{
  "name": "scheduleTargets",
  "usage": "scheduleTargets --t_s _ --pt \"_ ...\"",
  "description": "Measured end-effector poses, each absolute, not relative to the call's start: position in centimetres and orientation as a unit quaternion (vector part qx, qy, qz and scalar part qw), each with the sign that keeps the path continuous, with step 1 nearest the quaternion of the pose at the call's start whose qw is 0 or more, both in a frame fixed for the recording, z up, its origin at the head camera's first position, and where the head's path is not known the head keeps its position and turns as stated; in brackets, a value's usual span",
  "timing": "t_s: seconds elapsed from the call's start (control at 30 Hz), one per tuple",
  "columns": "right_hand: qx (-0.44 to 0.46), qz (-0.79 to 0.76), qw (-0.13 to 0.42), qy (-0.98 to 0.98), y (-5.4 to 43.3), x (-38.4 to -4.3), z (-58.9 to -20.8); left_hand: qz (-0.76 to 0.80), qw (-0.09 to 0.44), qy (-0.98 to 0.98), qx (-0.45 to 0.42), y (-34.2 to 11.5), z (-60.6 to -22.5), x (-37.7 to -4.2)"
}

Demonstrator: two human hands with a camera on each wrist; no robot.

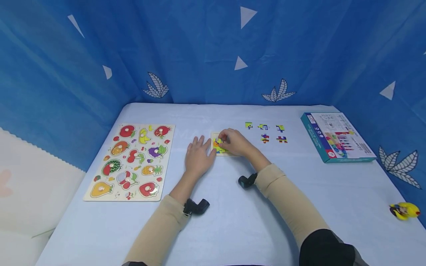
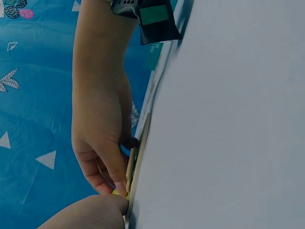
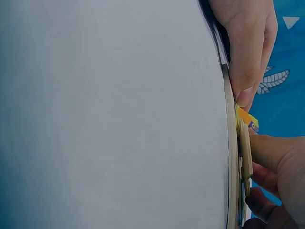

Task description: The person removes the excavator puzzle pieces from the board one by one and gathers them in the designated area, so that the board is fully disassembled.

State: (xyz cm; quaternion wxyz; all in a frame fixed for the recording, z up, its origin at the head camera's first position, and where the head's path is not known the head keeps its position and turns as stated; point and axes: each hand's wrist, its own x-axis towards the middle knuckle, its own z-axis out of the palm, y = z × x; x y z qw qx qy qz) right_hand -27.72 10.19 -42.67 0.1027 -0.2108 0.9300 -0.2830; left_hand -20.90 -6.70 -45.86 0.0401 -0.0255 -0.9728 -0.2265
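A small wooden jigsaw board with a yellow and green picture lies at the middle of the table. My left hand rests on the cloth at its left side with fingers spread, the thumb tip at the board's edge. Over the board, my right hand has its fingers bent and pinches a puzzle piece, which in the right wrist view sits slightly above the board. The fingers cover part of the picture. Several loose puzzle pieces lie right of the board in two rows.
A fruit peg puzzle board lies on the left. At the back right is a teal and white box, and a yellow toy duck stands near the right edge. A blue curtain hangs behind the table.
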Motion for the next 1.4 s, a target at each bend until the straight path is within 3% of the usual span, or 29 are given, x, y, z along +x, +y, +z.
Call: scheduleTargets --t_s 0.83,1.4 --pt "-0.135 -0.417 0.116 0.891 10.8 -27.6 -42.5 -0.228 0.036 -0.973 -0.019 -6.6 -45.9 -20.9" --pt "-0.083 -0.357 0.092 0.926 18.3 -28.7 -41.6 -0.246 0.048 -0.968 -0.015 -6.5 -45.7 -20.6"
